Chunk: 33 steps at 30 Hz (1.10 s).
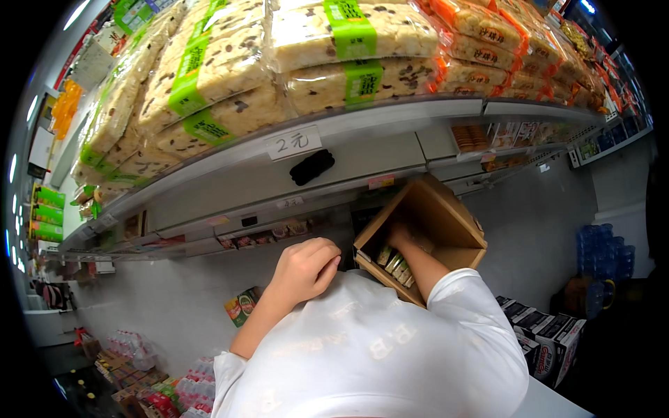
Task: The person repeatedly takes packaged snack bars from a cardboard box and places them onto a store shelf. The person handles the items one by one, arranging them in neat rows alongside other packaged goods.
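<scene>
My right hand [400, 235] reaches down inside an open cardboard box [447, 209], where shadow and blur hide its fingers. Beside it in the box lie several packaged snacks [400, 267] in clear wrap with green bands. I cannot tell whether that hand grips one. My left hand [308, 266] is loosely curled in front of my chest, left of the box, with nothing visible in it. On the shelf above, wrapped puffed-rice blocks [360, 31] with green bands are stacked, along with orange-trimmed packs [481, 49] on the right.
A handwritten price card [293, 142] hangs on the upper shelf's edge. Below, a black object [312, 167] appears on a lower grey shelf [219, 183]. Blue water jugs [606, 251] and black-and-white cartons [546, 334] stand at right. Bottled drinks [196, 386] are packed at lower left.
</scene>
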Motion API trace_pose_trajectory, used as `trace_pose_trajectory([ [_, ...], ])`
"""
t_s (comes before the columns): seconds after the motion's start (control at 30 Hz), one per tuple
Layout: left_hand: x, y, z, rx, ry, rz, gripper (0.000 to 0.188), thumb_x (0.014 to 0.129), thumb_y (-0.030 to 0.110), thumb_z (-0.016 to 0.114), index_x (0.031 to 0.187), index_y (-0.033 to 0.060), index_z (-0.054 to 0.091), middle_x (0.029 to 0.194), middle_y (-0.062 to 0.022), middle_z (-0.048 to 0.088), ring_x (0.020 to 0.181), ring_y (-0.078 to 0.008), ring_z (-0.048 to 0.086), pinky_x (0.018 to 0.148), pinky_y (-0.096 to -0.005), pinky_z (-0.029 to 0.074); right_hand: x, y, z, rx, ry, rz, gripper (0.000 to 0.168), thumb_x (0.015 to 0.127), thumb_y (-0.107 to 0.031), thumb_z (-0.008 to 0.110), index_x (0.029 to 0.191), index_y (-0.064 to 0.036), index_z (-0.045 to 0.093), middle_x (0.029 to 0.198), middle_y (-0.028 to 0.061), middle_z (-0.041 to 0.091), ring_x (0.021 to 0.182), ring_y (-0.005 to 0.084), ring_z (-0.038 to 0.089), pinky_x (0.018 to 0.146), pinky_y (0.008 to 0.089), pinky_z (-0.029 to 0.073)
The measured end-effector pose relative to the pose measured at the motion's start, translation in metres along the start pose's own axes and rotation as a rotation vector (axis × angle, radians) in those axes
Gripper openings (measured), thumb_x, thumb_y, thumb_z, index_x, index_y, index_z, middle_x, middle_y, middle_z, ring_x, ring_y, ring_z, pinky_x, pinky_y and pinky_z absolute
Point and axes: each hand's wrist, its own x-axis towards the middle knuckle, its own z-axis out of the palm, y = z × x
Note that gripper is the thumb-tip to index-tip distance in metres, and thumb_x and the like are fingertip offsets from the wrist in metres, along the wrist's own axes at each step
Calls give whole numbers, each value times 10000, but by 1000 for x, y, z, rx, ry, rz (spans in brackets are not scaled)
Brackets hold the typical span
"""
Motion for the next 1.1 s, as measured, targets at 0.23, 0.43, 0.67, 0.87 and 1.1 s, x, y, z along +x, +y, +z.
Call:
trace_pose_trajectory([
  [0.23, 11, 2, 1, 28, -58, 33, 386, 787, 14, 776, 1165, 6, 695, 1037, -159, 724, 879, -315, 726, 727, -383, 596, -71, -42, -174, 194, 242, -68, 285, 836, -155, 690, 1090, -98, 807, 1088, 212, 760, 1081, 427, 670, 1027, 507, 502],
  [0.43, 41, -6, 10, -15, -128, 248, 728, 758, 116, 855, 1432, 96, 580, 1362, -189, 635, 1232, -368, 639, 941, -475, 555, -218, -97, -316, 750, 648, 149, 212, 928, -71, 677, 1116, -39, 770, 1147, 195, 622, 994, 293, 668, 891, 357, 578],
  [0.67, 66, -9, 24, 5, 113, 665, 569, 753, 154, 900, 1239, 56, 621, 1195, -180, 718, 1110, -363, 721, 883, -466, 603, -270, -137, -359, 1674, 284, -143, 463, 994, -19, 636, 1451, 11, 568, 1209, 73, 571, 1008, 136, 649, 866, 298, 564],
  [0.87, 56, -18, -2, -566, 387, 203, 374, 976, 124, 753, 1266, -34, 576, 1094, -194, 725, 952, -273, 746, 819, -345, 596, -262, -183, -378, 943, 669, -265, 577, 956, -147, 725, 1511, -94, 576, 1255, 109, 540, 1124, 208, 556, 971, 339, 493],
  [1.1, 33, -11, -45, -1131, 378, -313, 424, 1066, 288, 651, 1360, 1, 546, 1223, -133, 664, 1107, -189, 647, 964, -329, 522, -219, -227, -381, 1186, 594, -566, 381, 1069, -185, 603, 1401, -9, 539, 1271, 151, 595, 1117, 198, 646, 868, 345, 578],
])
